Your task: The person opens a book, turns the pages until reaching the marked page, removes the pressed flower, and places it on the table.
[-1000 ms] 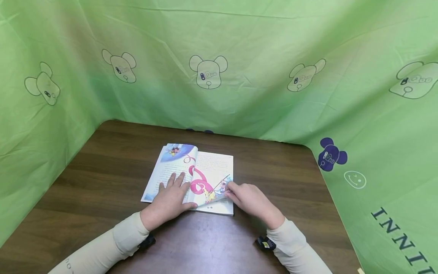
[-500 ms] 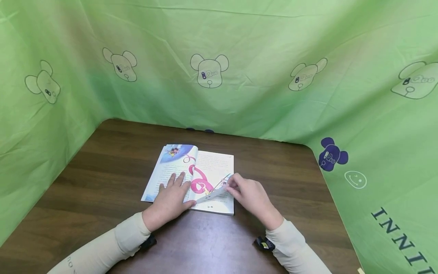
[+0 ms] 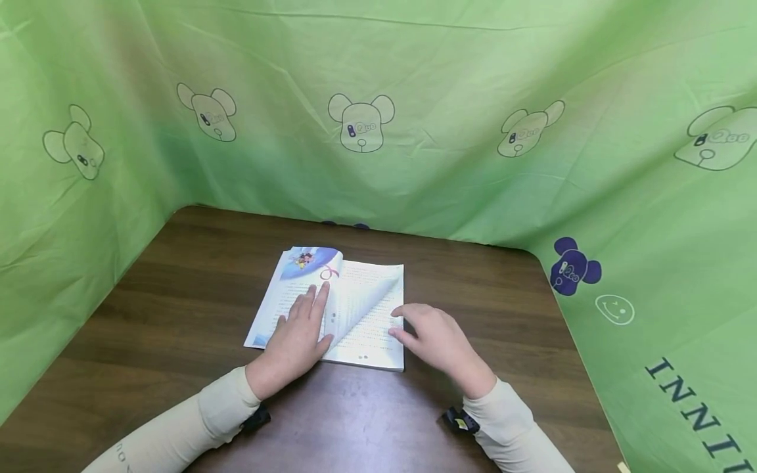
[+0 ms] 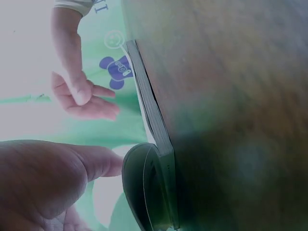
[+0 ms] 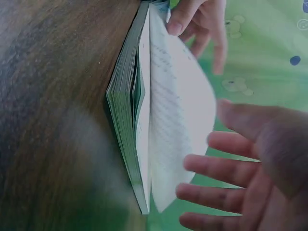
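An open book (image 3: 378,345) with printed text and a blue picture on its left page lies on the brown table. My left hand (image 3: 294,339) rests on the left page near the spine, its fingers straight. A single page (image 5: 180,110) stands curled up over the right side, its free edge slanting between the two halves. My right hand (image 3: 439,337) is at the book's right edge with thumb and fingers apart, holding nothing. In the right wrist view its spread fingers (image 5: 221,168) are close to the curled page; whether they touch it I cannot tell.
The wooden table (image 3: 503,315) extends around the book on all sides. A green curtain (image 3: 414,190) with bear-head prints hangs behind and at both sides. Dark wrist devices (image 3: 460,420) sit under the pale sleeves (image 3: 221,404).
My right hand has let go of the page it was pinching. That page has swung up and leftward, uncovering more text on the right. My left fingers have shifted slightly toward the spine.
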`<state>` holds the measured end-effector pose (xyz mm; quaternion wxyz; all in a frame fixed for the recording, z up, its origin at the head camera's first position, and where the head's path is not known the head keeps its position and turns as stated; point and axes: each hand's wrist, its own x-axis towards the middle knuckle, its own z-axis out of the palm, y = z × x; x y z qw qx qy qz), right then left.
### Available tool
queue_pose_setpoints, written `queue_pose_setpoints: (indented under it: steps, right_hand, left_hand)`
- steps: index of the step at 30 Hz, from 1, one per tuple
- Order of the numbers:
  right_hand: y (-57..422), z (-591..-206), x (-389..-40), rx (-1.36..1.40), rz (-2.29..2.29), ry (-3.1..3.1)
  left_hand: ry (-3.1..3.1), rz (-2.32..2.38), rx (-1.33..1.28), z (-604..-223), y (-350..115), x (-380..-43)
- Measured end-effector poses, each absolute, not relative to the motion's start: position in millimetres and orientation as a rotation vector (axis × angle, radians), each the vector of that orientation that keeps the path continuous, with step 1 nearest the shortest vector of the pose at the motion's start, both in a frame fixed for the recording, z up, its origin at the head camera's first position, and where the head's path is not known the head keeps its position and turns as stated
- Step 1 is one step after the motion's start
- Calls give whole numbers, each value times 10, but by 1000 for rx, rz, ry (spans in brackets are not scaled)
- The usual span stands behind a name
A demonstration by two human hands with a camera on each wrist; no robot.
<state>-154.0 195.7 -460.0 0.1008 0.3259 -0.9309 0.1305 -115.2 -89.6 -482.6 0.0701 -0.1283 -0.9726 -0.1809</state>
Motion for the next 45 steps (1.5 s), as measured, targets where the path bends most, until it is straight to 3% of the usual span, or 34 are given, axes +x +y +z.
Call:
queue_pose_setpoints:
  steps: [7, 23, 39, 45]
  right_hand:
    - [1982, -4659, -1489, 1262, 322, -2973]
    - [1988, -4765, -1479, 1341, 283, -3053]
    - [2023, -4669, -1497, 1516, 24, -2796]
    - [2020, -4666, -1527, 1551, 17, -2652]
  left_hand:
    - [-2807, -439, -451, -4828, -930, -1168]
    - [-2961, -293, -814, -4764, -1007, -1204]
    - [-3133, -482, -534, -4736, -983, -1160]
    - [-3160, -482, -558, -4732, -962, -1156]
